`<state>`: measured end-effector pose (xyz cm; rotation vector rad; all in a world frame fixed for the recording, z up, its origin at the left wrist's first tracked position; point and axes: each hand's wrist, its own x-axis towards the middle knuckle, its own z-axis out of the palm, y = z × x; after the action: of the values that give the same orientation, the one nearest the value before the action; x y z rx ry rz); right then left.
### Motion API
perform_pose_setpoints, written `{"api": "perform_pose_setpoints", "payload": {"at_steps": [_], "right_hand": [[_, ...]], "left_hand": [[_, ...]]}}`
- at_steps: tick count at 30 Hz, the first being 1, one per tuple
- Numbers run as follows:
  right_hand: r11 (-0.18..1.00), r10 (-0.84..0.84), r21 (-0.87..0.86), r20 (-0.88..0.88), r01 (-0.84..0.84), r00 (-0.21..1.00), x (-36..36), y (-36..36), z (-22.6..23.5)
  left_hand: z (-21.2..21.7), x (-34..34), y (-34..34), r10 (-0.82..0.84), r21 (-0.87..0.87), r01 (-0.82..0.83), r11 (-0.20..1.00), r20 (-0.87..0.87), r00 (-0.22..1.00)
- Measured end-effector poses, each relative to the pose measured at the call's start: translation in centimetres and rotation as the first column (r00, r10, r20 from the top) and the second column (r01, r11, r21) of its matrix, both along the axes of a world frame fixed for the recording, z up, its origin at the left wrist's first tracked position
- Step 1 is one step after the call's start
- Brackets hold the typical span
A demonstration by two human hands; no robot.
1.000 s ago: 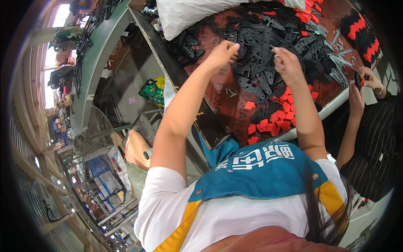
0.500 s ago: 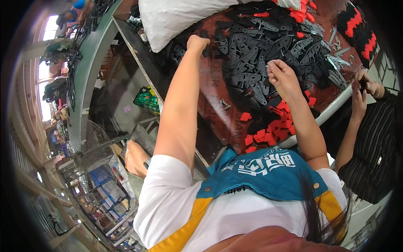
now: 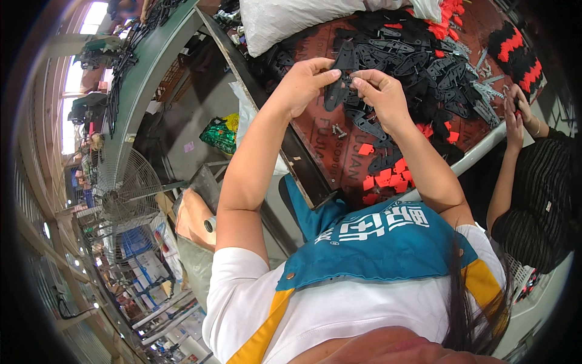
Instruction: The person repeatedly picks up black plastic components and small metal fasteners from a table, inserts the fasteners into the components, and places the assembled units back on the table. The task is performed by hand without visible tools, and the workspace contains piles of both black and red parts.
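Observation:
My left hand (image 3: 305, 87) grips a long, flat dark grey plastic part (image 3: 345, 59) above the table, thumb on its face. Fingertips of my right hand (image 3: 383, 99) are pinched together against the same part, near its middle; anything small between them is hidden. Just beyond both hands spreads a pile of similar dark grey plastic parts (image 3: 424, 70), with holes and slots. Small red plastic tabs (image 3: 388, 177) lie on the near side of the pile, close to my body. A few small metal pieces (image 3: 338, 131) rest on the red-brown tabletop (image 3: 321, 142).
A white sack (image 3: 291, 24) lies at the table's far left. Metal strips (image 3: 485, 94) and stacked black-and-red parts (image 3: 514, 51) are at the right. A co-worker's hands (image 3: 517, 115) hold something dark there. A fan (image 3: 118, 197) and a green-and-yellow bag (image 3: 219, 134) are to the left.
My left hand has come back from the far left of the table, now with a plastic part. My right hand has moved left to meet it at that part.

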<state>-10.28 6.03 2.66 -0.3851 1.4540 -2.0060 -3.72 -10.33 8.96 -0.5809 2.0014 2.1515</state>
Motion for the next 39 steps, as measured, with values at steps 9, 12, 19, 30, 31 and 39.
{"api": "perform_pose_setpoints", "payload": {"at_steps": [9,12,19,30,31,39], "right_hand": [[0.999,0.051,-0.007,-0.168,-0.053,0.984,0.7,1.7,1.6],[0.998,0.061,-0.025,-0.166,-0.066,0.984,0.7,2.0,1.7],[0.996,0.045,0.081,-0.135,-0.034,0.990,0.1,1.9,0.4],[0.921,-0.130,-0.217,0.610,0.323,0.782,-6.8,2.7,-7.0],[0.898,-0.138,-0.241,0.639,0.368,0.757,-7.1,3.1,-7.5],[0.922,-0.011,-0.275,0.684,0.272,0.730,-6.4,3.6,-8.0]], "left_hand": [[0.0,1.2,0.8,-0.004,-0.091,0.000,0.996,-0.043,0.999],[1.5,1.2,1.8,-0.018,-0.140,0.012,0.990,-0.045,0.999],[-0.2,0.5,2.1,-0.076,-0.255,0.052,0.965,-0.085,0.994],[-12.9,-8.2,-6.7,-0.159,-0.929,-0.012,0.369,-0.075,0.984],[-14.1,-8.8,-8.6,-0.122,-0.991,0.023,0.130,0.007,0.992],[-20.5,-11.9,-16.1,0.015,-0.856,0.120,-0.503,0.130,0.991]]}}
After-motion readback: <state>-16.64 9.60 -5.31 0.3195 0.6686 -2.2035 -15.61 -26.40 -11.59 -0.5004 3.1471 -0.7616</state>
